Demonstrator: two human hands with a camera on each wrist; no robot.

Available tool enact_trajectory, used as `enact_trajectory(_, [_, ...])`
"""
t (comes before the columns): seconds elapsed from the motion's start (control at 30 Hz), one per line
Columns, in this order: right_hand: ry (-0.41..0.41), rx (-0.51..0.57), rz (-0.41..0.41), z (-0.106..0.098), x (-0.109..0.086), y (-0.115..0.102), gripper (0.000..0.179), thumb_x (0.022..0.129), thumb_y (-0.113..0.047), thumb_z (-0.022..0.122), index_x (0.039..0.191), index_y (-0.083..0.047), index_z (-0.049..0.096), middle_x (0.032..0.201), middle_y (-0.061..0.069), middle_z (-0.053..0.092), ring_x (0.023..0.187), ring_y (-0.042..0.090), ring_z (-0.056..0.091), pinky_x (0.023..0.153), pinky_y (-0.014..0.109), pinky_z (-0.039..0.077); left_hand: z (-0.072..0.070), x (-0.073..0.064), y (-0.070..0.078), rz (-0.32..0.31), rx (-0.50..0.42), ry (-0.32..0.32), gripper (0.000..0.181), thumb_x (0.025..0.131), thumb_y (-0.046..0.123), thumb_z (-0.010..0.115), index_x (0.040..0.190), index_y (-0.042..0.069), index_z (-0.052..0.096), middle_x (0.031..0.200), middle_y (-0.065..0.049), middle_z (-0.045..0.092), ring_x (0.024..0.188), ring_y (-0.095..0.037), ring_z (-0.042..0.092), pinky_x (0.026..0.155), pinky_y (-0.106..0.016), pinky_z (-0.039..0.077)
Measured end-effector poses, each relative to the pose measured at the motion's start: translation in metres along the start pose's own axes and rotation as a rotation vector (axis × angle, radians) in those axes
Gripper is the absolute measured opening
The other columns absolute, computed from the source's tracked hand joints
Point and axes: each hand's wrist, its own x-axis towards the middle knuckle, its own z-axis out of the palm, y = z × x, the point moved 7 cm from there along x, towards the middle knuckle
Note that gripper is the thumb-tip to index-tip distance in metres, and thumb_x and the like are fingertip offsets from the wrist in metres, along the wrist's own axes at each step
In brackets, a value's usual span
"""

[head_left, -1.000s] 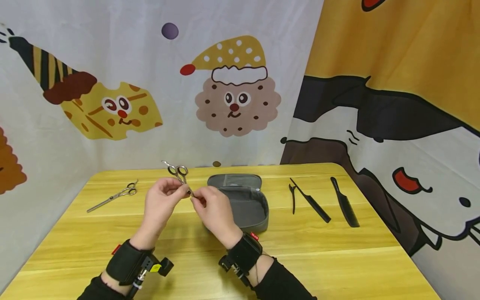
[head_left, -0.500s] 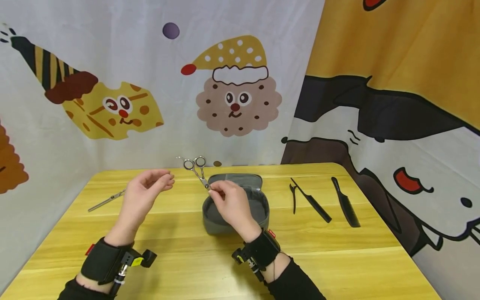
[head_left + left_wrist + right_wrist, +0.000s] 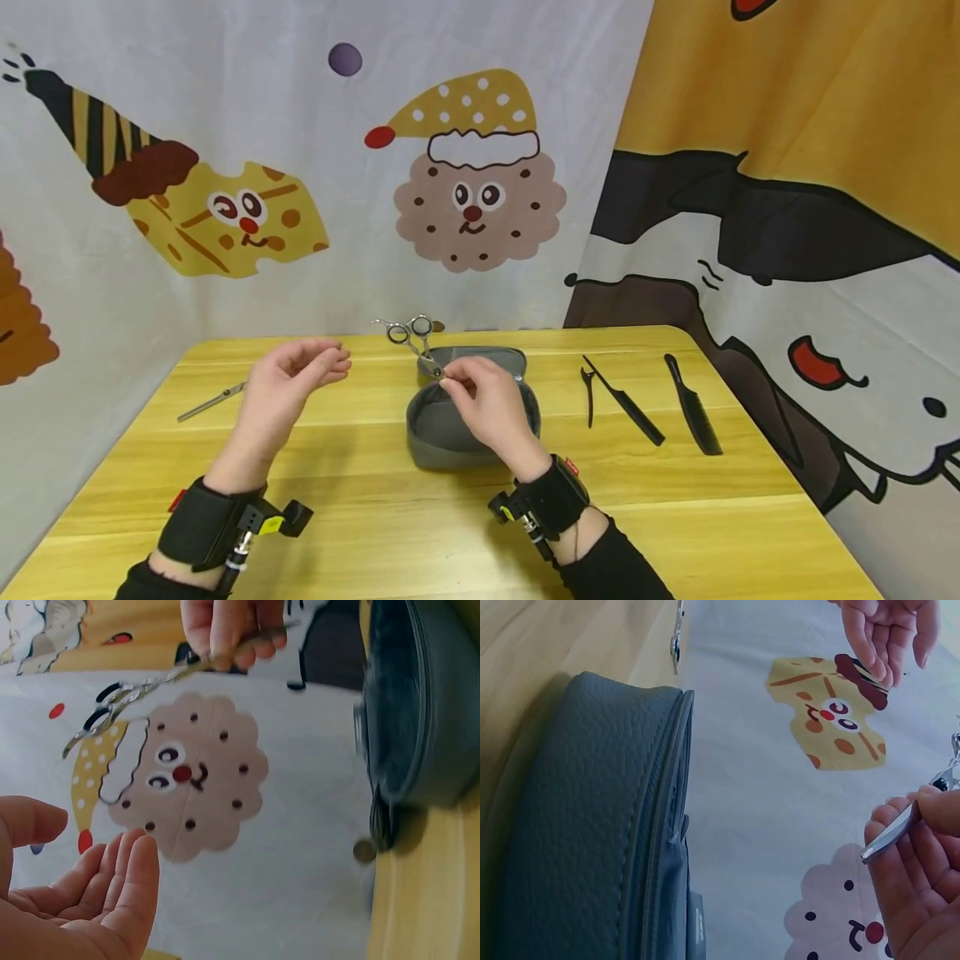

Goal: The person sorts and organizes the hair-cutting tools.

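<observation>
My right hand [image 3: 491, 404] pinches a pair of silver hairdressing scissors [image 3: 433, 370] by the blades, between thumb and fingers. The finger rings point up and to the left, above the back of an open grey zip case [image 3: 442, 454]. In the right wrist view the blades [image 3: 891, 834] lie across the fingers. My left hand [image 3: 292, 379] hovers to the left of the case, fingers relaxed and holding nothing. Behind it lies a second pair of scissors [image 3: 212, 404] on the table; its handles are hidden by the hand.
On the right of the wooden table [image 3: 360, 533] lie a slim black hair clip [image 3: 589, 402], a black tail comb [image 3: 637, 418] and a black handled comb [image 3: 693, 408]. The case lid [image 3: 495, 360] is folded back. A printed curtain [image 3: 300, 317] hangs behind the table.
My left hand has let go of the scissors and moved left. The right hand has carried them to the right, over the case. The left hand has hardly moved in the last half second.
</observation>
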Motion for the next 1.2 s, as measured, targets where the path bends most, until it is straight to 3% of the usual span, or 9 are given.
enact_trajectory(0.17, [0.041,-0.046,-0.089,-0.01,-0.001,-0.003,0.008,0.092,-0.01,0.072,0.1,-0.01,0.071,0.092,0.001,0.065,0.077,0.012,0.06,0.068,0.025,0.052,0.021,-0.005,-0.001,-0.029,-0.106,-0.065,0.041,0.101,0.02,0.061,0.125,-0.013,0.057,0.109,-0.011,0.07,0.095,-0.016,0.07,0.087,-0.033,0.056])
enact_trajectory(0.37, [0.155,-0.172,-0.242,-0.029,0.003,-0.007,0.009,0.089,-0.008,0.075,0.098,-0.009,0.072,0.09,0.003,0.067,0.076,0.015,0.061,0.065,0.029,0.051,0.041,-0.01,0.009,-0.041,-0.23,-0.112,0.039,0.101,0.014,0.06,0.125,-0.015,0.057,0.113,-0.023,0.067,0.101,-0.024,0.07,0.089,-0.036,0.055])
enact_trajectory(0.5, [0.198,-0.222,-0.333,-0.035,0.003,-0.008,0.011,0.087,-0.006,0.076,0.098,-0.008,0.072,0.091,0.005,0.068,0.078,0.018,0.062,0.065,0.031,0.051,0.053,-0.012,0.011,-0.063,-0.309,-0.157,0.039,0.101,0.014,0.059,0.126,-0.016,0.056,0.111,-0.017,0.07,0.101,-0.027,0.07,0.089,-0.037,0.055])
enact_trajectory(0.77, [0.289,-0.357,-0.476,-0.035,-0.003,-0.005,0.015,0.088,-0.009,0.075,0.103,-0.009,0.071,0.095,0.005,0.067,0.085,0.02,0.065,0.071,0.03,0.055,0.069,-0.017,0.006,-0.135,-0.567,-0.262,0.023,0.104,0.011,0.052,0.116,-0.001,0.069,0.107,-0.016,0.072,0.098,-0.026,0.071,0.09,-0.041,0.054])
enact_trajectory(0.87, [0.357,-0.395,-0.533,-0.038,-0.005,-0.003,0.014,0.089,-0.009,0.074,0.103,-0.009,0.072,0.097,0.005,0.068,0.089,0.021,0.066,0.073,0.031,0.056,0.076,-0.019,0.002,-0.182,-0.628,-0.298,0.026,0.105,0.012,0.05,0.117,-0.005,0.067,0.109,-0.018,0.071,0.099,-0.026,0.071,0.091,-0.041,0.054])
enact_trajectory(1.0, [0.409,-0.374,-0.63,-0.04,-0.007,-0.003,0.008,0.092,-0.006,0.07,0.099,-0.008,0.073,0.097,0.004,0.07,0.089,0.021,0.067,0.074,0.032,0.057,0.083,-0.019,-0.003,-0.254,-0.679,-0.304,0.027,0.106,0.015,0.05,0.108,-0.002,0.07,0.106,-0.019,0.071,0.098,-0.025,0.071,0.09,-0.038,0.054])
enact_trajectory(1.2, [0.41,-0.364,-0.729,-0.04,-0.01,-0.005,0.013,0.09,0.0,0.07,0.099,-0.007,0.075,0.097,0.004,0.072,0.089,0.02,0.069,0.074,0.032,0.058,0.089,-0.021,-0.014,-0.355,-0.798,-0.275,0.027,0.104,0.007,0.05,0.088,0.005,0.072,0.093,-0.012,0.074,0.09,-0.02,0.072,0.087,-0.032,0.055])
